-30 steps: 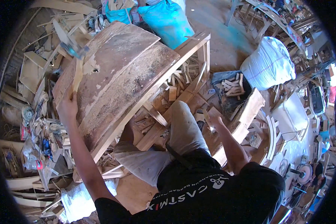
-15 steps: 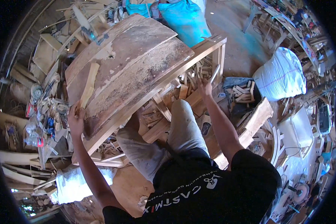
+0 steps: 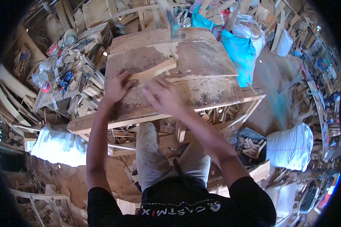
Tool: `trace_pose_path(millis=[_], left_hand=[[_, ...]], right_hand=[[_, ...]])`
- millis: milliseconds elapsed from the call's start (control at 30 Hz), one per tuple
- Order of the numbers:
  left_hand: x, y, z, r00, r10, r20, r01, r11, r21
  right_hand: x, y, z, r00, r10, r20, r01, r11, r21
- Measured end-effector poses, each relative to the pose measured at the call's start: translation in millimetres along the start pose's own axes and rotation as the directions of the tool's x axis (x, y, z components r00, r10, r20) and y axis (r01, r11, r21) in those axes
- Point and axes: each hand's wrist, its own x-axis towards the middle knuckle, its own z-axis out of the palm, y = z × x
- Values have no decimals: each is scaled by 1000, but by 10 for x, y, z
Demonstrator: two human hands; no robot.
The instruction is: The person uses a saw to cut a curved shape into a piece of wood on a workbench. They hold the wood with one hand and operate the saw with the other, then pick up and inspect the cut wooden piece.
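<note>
A pale, gently curved piece of wood (image 3: 155, 71) lies on the worn wooden worktop (image 3: 204, 92). My left hand (image 3: 117, 87) is closed on its near left end, thumb and fingers around it. Just right of that end is my right hand (image 3: 165, 96), low over the worktop; its fingers are smeared by motion, and whether they touch the wood is unclear. Beyond the wood's far right end, a thin upright saw blade (image 3: 172, 49) comes down to the worktop below a blurred blue-grey guide (image 3: 174, 28).
Wood offcuts and bottles crowd a low stand (image 3: 70, 92) at left. Turquoise sack (image 3: 240, 51) stands at the worktop's far right corner, white sack (image 3: 291, 145) farther right. A dark bin of offcuts (image 3: 250, 147) is beside my right leg. More offcuts lie beneath the worktop.
My view has swung right. My right hand has come from beyond the worktop's near edge to beside the curved wood. The wood, still in my left hand, now points more toward the blade.
</note>
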Motion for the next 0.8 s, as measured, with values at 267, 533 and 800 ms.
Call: trace_pose_path(millis=[267,533,800], left_hand=[[355,-362,-50,993,96,69,-86,988,-126],[644,-610,-8,995,97,24,-98,995,34],[801,-629,8,998,63,29,-63,998,-25]], right_hand=[[1009,924,750,887,334,318,-241,924,-298],[1253,1141,841,811,381,444,-221,902,-371],[1365,1271,901,779,479,404,-307,854,-420]])
